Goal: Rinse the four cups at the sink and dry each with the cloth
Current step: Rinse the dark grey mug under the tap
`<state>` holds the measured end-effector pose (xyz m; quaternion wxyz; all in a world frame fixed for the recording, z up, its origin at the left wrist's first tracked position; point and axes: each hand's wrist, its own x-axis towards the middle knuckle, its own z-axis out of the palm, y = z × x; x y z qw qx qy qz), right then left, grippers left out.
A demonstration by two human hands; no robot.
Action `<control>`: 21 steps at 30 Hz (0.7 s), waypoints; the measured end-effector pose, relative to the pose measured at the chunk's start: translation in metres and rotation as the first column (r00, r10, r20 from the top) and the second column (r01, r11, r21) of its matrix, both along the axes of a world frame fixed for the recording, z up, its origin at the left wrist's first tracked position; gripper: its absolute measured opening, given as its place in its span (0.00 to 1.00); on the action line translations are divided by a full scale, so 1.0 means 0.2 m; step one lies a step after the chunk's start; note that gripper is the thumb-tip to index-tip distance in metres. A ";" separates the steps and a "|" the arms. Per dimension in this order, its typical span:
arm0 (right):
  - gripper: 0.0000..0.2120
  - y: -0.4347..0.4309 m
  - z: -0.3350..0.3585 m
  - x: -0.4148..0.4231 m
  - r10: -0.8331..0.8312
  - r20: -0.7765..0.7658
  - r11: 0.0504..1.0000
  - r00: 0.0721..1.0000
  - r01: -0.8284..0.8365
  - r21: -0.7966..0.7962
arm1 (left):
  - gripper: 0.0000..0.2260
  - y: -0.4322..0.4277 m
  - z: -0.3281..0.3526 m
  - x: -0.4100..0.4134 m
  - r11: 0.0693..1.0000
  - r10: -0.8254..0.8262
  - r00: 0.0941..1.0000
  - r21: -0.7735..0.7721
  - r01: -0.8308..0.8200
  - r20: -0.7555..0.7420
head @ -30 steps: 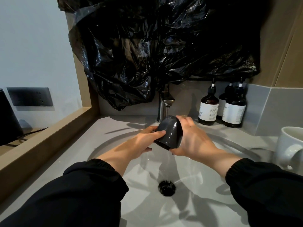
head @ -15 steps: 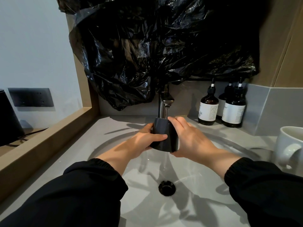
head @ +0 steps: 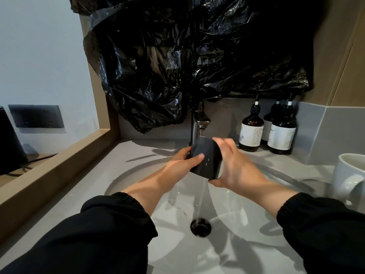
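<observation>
A dark grey cup is held over the sink basin, right under the faucet. Water runs from the spout into its mouth and a stream falls from the cup to the drain. My left hand grips the cup's left side, thumb across its front. My right hand cups the right side and base with curled fingers. A white mug stands on the counter at the right edge. No cloth is in view.
Three brown pump bottles stand at the back right of the counter. A black plastic bag hangs over the wall above the faucet. A wooden ledge borders the left, with a dark object and a cable beyond it.
The cup was tilted bottom-up a second ago; both hands turned it mouth-up under the spout. It now leans a little left and water streams down from it.
</observation>
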<state>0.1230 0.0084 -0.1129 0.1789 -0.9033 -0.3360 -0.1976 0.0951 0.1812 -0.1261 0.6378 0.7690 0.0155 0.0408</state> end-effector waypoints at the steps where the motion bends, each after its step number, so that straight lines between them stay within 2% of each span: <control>1: 0.49 -0.01 0.00 0.00 -0.008 -0.024 0.999 1.000 0.009 0.036 | 0.17 0.00 0.00 0.00 0.999 0.037 0.999 -0.007 -0.037 -0.016; 4: 0.48 -0.04 0.00 -0.01 0.020 -0.107 0.984 0.994 -0.001 0.180 | 0.17 0.01 -0.01 0.02 0.989 0.120 0.989 -0.078 -0.127 -0.092; 7: 0.47 -0.07 -0.01 -0.02 0.127 -0.159 0.955 0.979 -0.078 0.285 | 0.17 0.02 -0.01 0.03 0.949 0.118 0.962 -0.258 -0.182 -0.246; 10: 0.47 -0.05 -0.01 -0.05 0.202 -0.229 0.931 0.952 -0.114 0.347 | 0.14 0.04 0.02 0.02 0.867 0.085 0.935 -0.437 -0.239 -0.343; 13: 0.48 -0.03 -0.02 -0.05 0.232 -0.324 0.925 0.917 -0.106 0.364 | 0.11 0.06 0.03 -0.01 0.854 0.085 0.924 -0.452 -0.260 -0.372; 16: 0.51 -0.04 -0.01 -0.01 0.270 -0.470 0.919 0.840 -0.080 0.386 | 0.13 0.05 0.04 -0.03 0.854 0.107 0.924 -0.443 -0.274 -0.366; 18: 0.55 -0.06 0.00 0.00 0.325 -0.607 0.904 0.725 -0.051 0.424 | 0.15 0.02 0.03 -0.02 0.858 0.167 0.922 -0.409 -0.310 -0.349; 20: 0.54 -0.05 0.01 0.00 0.446 -0.737 0.841 0.508 0.043 0.539 | 0.15 -0.02 0.02 0.00 0.843 0.256 0.915 -0.391 -0.369 -0.311; 21: 0.50 -0.05 0.01 0.00 0.474 -0.777 0.821 0.415 0.111 0.560 | 0.13 -0.03 0.01 0.02 0.827 0.297 0.908 -0.396 -0.400 -0.295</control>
